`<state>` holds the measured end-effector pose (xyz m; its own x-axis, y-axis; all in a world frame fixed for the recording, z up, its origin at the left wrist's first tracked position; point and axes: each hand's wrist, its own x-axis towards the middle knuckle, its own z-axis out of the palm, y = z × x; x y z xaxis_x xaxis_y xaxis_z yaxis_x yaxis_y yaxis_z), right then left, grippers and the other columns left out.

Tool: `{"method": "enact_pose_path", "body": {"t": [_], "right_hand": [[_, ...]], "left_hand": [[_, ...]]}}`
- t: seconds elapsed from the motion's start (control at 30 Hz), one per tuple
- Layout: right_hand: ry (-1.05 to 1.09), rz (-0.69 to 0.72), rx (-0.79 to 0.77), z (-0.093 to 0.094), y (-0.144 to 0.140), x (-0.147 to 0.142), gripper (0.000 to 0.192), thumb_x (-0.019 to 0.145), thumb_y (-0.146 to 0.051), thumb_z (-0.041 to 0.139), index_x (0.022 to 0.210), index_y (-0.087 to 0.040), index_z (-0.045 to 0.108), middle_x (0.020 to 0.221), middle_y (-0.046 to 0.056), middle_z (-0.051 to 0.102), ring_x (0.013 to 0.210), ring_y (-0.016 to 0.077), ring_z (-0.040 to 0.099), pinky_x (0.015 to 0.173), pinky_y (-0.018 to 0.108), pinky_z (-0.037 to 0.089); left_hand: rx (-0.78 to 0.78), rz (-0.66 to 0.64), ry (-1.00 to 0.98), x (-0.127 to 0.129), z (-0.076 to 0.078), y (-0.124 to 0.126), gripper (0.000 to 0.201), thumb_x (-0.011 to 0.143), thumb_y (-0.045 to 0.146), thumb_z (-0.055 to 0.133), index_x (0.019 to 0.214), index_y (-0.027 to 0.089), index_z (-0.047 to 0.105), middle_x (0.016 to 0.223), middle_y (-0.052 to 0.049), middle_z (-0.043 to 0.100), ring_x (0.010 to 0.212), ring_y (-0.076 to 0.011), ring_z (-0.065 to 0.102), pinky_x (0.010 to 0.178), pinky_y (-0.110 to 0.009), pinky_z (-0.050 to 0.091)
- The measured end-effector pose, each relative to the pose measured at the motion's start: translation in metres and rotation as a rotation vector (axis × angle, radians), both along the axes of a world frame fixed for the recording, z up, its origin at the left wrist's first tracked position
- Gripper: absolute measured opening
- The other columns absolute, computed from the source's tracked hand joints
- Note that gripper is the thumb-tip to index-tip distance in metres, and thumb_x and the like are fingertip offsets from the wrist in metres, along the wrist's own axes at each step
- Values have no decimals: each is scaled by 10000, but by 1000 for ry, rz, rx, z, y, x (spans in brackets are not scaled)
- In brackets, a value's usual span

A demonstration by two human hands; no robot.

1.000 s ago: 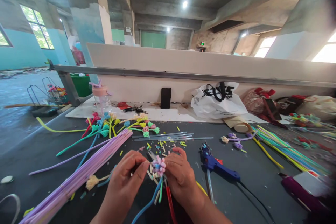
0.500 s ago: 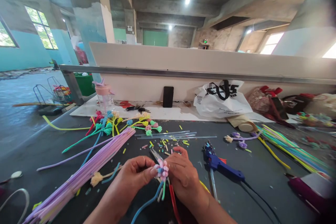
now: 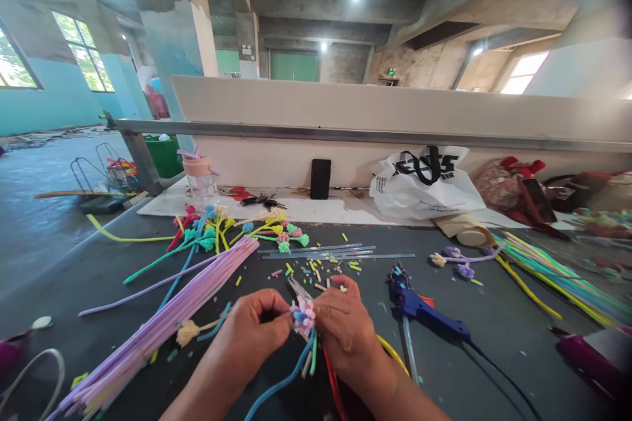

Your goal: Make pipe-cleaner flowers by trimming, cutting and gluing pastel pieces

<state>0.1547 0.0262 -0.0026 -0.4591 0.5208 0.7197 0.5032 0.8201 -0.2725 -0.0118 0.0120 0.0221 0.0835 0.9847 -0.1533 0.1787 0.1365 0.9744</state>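
Between my two hands is a small pink pipe-cleaner flower (image 3: 305, 317) with a blue part at its centre. My left hand (image 3: 259, 325) pinches it from the left with thumb and forefinger. From the right, the curled fingers of my right hand (image 3: 345, 329) hold the same flower. A blue pipe-cleaner stem (image 3: 279, 389) runs down from the flower towards me, and a short green piece (image 3: 313, 358) shows below it. Scissors (image 3: 299, 289) with red handles lie under my right hand, their blades pointing away; the middle is hidden.
A bundle of lilac pipe cleaners (image 3: 172, 322) lies at left, finished-looking coloured blossoms (image 3: 212, 230) behind it. A blue glue gun (image 3: 429, 316) with its cord is at right. Clear sticks (image 3: 336, 254) and small cut scraps lie ahead. A phone (image 3: 320, 179) stands against the partition.
The flower has turned slightly in my fingers, showing more blue on its left side. Both hands stay at nearly the same place; the whole view has shifted slightly.
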Motion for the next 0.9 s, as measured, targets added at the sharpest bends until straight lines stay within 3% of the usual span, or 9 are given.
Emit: {"method": "enact_pose_path", "body": {"t": [0.17, 0.5, 0.7, 0.9], "right_hand": [[-21, -11, 14, 1, -2, -2, 214, 784, -33, 402, 721, -190, 533, 618, -22, 605, 597, 118, 518, 854, 407, 285], [33, -30, -10, -2, -5, -5, 249, 805, -48, 381, 693, -209, 536, 613, -30, 603, 590, 117, 527, 871, 388, 308], [107, -20, -84, -7, 2, 0, 254, 846, -94, 406, 704, -216, 578, 632, -34, 616, 608, 106, 556, 870, 363, 315], [169, 87, -278, -8, 8, 1, 340, 896, -247, 413, 600, -203, 574, 559, -49, 541, 540, 87, 519, 818, 323, 374]], "left_hand": [[22, -61, 66, -3, -1, 0, 131, 631, 244, 523, 548, 157, 473, 486, 68, 355, 482, -68, 260, 454, -207, 196], [71, -45, 106, -1, -5, 3, 192, 669, 283, 547, 542, 156, 479, 506, 58, 355, 505, -78, 270, 469, -215, 209], [65, -107, -39, -7, 0, 1, 322, 711, 449, 557, 621, 139, 554, 526, 57, 345, 507, -80, 267, 477, -219, 207], [56, -12, -222, -9, 3, -1, 311, 671, 457, 619, 664, 145, 606, 557, 37, 450, 534, -86, 341, 517, -214, 263]]}}
